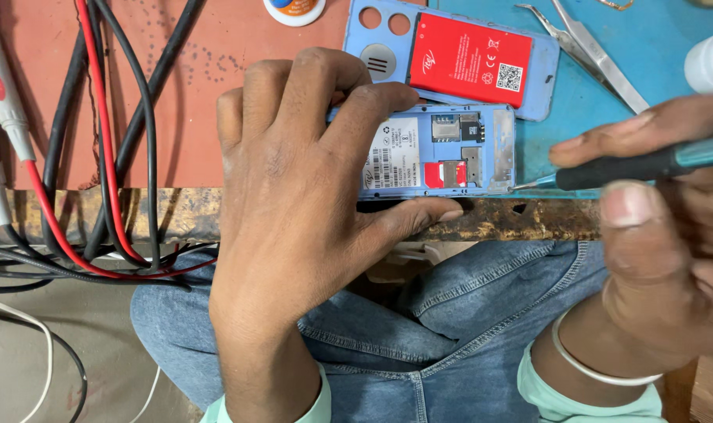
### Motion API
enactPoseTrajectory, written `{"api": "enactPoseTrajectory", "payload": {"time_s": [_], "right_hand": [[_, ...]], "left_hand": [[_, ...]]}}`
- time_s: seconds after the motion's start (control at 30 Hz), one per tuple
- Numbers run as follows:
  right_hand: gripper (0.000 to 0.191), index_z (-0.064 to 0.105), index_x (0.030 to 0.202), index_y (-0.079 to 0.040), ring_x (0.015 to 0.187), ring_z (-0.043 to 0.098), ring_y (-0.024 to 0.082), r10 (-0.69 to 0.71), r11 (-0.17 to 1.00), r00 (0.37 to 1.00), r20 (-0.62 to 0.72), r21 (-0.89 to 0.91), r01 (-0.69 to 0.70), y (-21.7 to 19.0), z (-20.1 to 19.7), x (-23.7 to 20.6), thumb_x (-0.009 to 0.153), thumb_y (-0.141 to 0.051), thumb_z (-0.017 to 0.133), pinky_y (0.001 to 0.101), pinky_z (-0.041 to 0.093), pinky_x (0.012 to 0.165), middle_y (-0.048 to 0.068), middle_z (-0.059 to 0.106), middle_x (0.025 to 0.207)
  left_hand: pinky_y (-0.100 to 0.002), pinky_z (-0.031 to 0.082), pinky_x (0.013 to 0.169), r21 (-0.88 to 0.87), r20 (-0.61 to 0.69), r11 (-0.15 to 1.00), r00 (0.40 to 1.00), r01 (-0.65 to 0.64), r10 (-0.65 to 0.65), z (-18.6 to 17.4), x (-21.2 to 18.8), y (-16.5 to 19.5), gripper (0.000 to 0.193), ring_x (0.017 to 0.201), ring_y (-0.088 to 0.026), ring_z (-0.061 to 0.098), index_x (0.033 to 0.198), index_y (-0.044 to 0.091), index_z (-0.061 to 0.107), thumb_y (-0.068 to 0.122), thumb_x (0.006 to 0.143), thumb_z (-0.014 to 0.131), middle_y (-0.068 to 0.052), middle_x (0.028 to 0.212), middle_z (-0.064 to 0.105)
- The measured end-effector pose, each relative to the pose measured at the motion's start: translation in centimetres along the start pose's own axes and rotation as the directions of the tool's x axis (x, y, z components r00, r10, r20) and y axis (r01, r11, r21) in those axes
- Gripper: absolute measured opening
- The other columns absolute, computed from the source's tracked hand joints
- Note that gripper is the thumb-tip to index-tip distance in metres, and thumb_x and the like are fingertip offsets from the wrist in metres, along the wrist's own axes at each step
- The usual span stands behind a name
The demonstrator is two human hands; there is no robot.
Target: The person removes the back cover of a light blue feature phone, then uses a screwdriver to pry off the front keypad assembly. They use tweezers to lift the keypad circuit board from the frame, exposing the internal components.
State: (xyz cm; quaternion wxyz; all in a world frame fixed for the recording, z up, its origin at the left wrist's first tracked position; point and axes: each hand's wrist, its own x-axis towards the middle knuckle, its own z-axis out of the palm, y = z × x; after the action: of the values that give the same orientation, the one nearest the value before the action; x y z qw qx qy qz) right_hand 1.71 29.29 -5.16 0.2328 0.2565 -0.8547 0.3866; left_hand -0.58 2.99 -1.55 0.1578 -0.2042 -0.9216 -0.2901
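Head view shows the left hand (294,180) clamped on the open-backed phone (442,153) at the desk (176,211) edge, the right hand (654,235) closed on a screwdriver (630,166); keeping its tip square in the corner screw should prevent slipping.

The opened phone (438,153) lies at the table (528,219) edge. Behind it lies the back cover (372,35) with a battery (467,59) on it. Cables (98,157) lie left, tweezers (591,51) right.
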Motion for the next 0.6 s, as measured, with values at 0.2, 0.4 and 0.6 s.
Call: {"api": "enactPoseTrajectory", "payload": {"time_s": [0.2,0.4,0.6], "right_hand": [[0.026,0.057,0.115,0.016,0.092,0.064,0.035,-0.003,1.0,1.0,-0.001,-0.01,0.003,0.7,-0.3,-0.9,0.108,-0.002,0.075,0.0319,0.054,0.077,0.03,0.056,0.119],[0.031,0.056,0.115,0.018,0.095,0.061,0.036,0.011,0.999,1.0,0.0,-0.035,-0.011,0.2,-0.1,0.0,0.104,-0.001,0.078,0.0306,0.052,0.077,0.03,0.055,0.122],[0.027,0.055,0.114,0.018,0.097,0.069,0.036,0.108,0.986,0.994,0.022,0.128,-0.11,-2.5,0.2,2.5,0.102,0.0,0.071,0.0346,0.062,0.085,0.03,0.06,0.117]], "left_hand": [[-0.049,0.032,0.091,-0.007,-0.008,1.0,1.0,0.005,-0.005,0.0,0.0,0.1,0.073,0.108,-0.033,0.047,0.123,0.007,0.068,0.052,0.07,0.09,-0.01,0.116,0.056],[-0.049,0.033,0.091,-0.011,-0.013,1.0,1.0,0.006,-0.006,0.0,0.0,0.2,0.073,0.108,-0.033,0.048,0.123,0.007,0.068,0.05,0.069,0.091,-0.01,0.116,0.056],[-0.049,0.033,0.091,-0.012,-0.012,1.0,1.0,0.013,-0.013,0.0,0.0,0.1,0.073,0.109,-0.033,0.048,0.123,0.007,0.068,0.052,0.069,0.091,-0.01,0.116,0.056]]}}
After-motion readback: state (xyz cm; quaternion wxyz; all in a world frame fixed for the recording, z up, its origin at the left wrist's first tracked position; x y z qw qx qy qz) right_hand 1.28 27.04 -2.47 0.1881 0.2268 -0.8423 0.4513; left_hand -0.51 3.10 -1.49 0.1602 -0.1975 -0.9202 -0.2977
